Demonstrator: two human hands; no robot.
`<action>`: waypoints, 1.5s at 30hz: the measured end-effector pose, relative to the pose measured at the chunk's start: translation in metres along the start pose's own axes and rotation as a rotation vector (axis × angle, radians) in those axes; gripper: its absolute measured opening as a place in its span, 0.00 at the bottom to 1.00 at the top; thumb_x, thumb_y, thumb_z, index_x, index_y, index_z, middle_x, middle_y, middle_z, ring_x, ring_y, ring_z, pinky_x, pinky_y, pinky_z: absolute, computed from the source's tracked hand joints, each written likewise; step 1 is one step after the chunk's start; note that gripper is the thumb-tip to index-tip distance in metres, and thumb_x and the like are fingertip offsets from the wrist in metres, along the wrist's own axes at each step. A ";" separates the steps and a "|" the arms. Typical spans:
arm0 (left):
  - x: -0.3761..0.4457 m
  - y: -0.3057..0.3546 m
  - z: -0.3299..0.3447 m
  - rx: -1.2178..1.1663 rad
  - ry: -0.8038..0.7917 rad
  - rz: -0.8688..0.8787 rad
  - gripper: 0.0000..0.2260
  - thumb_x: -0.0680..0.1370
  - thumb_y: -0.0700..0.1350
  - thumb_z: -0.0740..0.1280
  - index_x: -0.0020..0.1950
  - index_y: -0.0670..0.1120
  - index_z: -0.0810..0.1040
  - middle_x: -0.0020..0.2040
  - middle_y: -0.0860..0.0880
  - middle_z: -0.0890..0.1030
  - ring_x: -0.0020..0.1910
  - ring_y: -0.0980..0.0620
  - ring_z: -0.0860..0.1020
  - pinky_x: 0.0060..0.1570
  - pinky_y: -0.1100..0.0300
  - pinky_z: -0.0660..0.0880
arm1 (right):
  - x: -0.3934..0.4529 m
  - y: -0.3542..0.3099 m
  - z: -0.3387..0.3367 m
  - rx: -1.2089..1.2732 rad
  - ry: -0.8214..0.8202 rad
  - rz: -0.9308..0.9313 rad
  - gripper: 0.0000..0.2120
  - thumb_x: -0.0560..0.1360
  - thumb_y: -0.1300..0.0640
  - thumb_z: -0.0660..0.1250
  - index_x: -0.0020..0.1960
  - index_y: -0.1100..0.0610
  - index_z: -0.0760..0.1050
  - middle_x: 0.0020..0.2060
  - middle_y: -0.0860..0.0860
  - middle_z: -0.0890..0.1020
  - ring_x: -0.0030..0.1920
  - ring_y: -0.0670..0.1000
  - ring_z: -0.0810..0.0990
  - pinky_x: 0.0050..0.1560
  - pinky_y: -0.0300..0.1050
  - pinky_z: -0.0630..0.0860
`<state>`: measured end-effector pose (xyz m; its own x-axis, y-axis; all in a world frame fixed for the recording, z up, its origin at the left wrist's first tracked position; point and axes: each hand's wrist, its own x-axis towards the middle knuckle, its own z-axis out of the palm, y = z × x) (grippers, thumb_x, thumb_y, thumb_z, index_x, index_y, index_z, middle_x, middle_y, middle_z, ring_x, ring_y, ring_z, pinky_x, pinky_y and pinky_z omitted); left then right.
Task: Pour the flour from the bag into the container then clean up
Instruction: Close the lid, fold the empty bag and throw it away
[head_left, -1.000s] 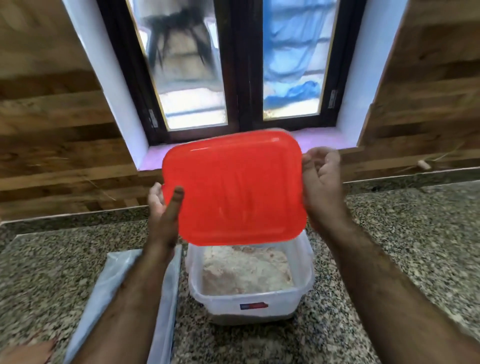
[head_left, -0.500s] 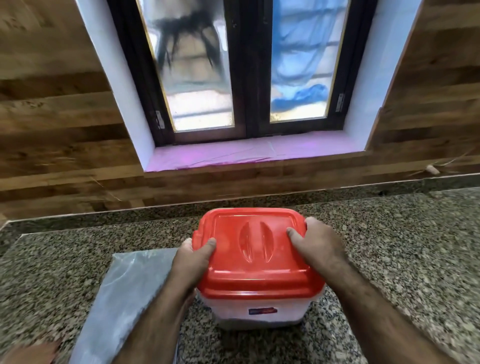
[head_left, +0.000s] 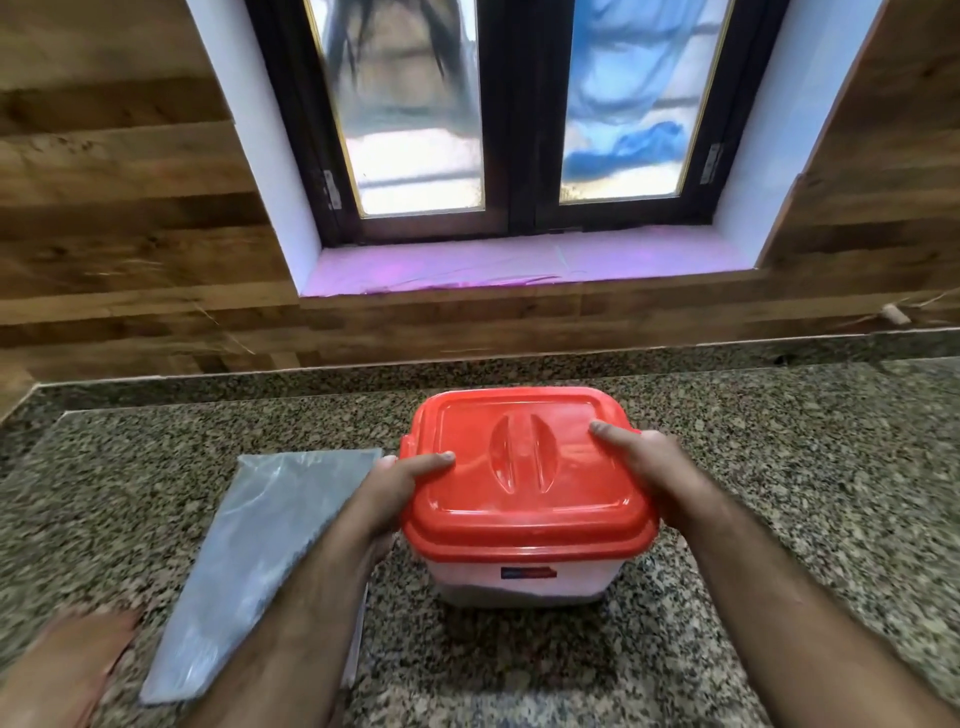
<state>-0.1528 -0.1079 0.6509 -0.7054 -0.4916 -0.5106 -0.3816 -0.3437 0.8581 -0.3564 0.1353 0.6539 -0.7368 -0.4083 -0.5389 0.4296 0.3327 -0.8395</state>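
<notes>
A clear plastic container (head_left: 524, 584) stands on the granite counter (head_left: 805, 493), covered by a red lid (head_left: 519, 467) with a moulded handle in its middle. My left hand (head_left: 395, 493) grips the lid's left edge, thumb on top. My right hand (head_left: 654, 467) grips the right edge, thumb also on top. The flour inside is hidden by the lid. An empty, flattened clear plastic bag (head_left: 260, 556) lies on the counter to the left of the container, partly under my left forearm.
A wood-panelled wall (head_left: 130, 249) and a dark-framed window (head_left: 519, 130) with a pink sill rise behind the counter. A bare foot (head_left: 62, 665) shows at the bottom left. The counter's back edge has a low granite upstand.
The red lid went from being held up above the open container to sitting on it. Both hands came down with it and now hold its sides.
</notes>
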 end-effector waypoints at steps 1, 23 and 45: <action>-0.002 0.000 -0.001 -0.047 -0.038 -0.051 0.23 0.77 0.48 0.77 0.68 0.39 0.80 0.57 0.36 0.88 0.58 0.34 0.87 0.65 0.38 0.81 | -0.003 0.002 -0.002 0.069 -0.100 0.045 0.33 0.73 0.41 0.79 0.68 0.62 0.78 0.55 0.64 0.88 0.52 0.66 0.89 0.56 0.64 0.86; -0.031 0.006 0.046 1.306 0.568 0.411 0.31 0.87 0.60 0.57 0.84 0.41 0.64 0.81 0.40 0.71 0.78 0.41 0.72 0.72 0.47 0.73 | -0.046 0.002 0.043 -1.220 0.595 -0.425 0.30 0.84 0.37 0.60 0.70 0.61 0.75 0.63 0.60 0.83 0.55 0.58 0.82 0.47 0.49 0.81; 0.074 0.003 0.041 1.228 0.608 0.881 0.38 0.82 0.68 0.57 0.75 0.38 0.78 0.74 0.39 0.79 0.79 0.37 0.69 0.78 0.41 0.68 | 0.066 0.011 0.059 -1.001 0.601 -1.176 0.30 0.82 0.39 0.58 0.65 0.62 0.84 0.64 0.59 0.86 0.70 0.63 0.79 0.68 0.63 0.75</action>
<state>-0.2304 -0.1124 0.6179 -0.7379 -0.5077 0.4446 -0.4400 0.8615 0.2534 -0.3691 0.0620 0.6049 -0.5799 -0.5299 0.6188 -0.7815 0.5764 -0.2388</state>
